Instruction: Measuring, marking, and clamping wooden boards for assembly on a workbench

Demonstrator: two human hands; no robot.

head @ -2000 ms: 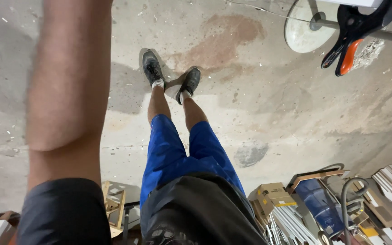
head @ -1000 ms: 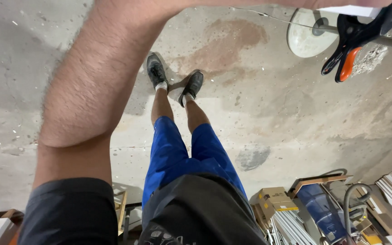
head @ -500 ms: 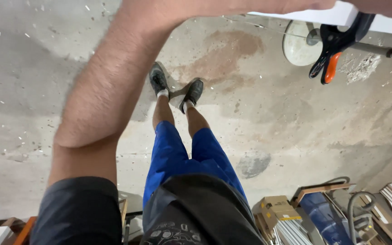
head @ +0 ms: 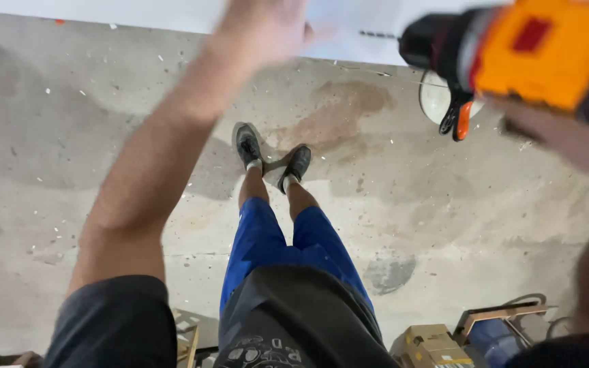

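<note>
My left hand (head: 267, 27) is raised at the top of the head view, blurred, fingers apart, against the edge of a white board (head: 138, 13). It holds nothing that I can see. My right hand (head: 567, 143), also blurred, grips an orange and black power drill (head: 533, 48) at the top right. The drill's bit (head: 376, 34) points left toward the white board, just right of my left hand. Below are my legs in blue shorts (head: 281, 238) and dark shoes, standing on the concrete floor.
A black clamp with an orange handle (head: 458, 116) hangs by a round white disc (head: 434, 99) under the drill. The stained concrete floor (head: 49, 170) lies far below. A cardboard box (head: 431, 344), a blue container (head: 492, 337) and a wooden frame (head: 506, 313) sit at the bottom right.
The drill in my right hand has come into view at the top right. My left arm has swung up and to the right toward the white board, and the view has shifted.
</note>
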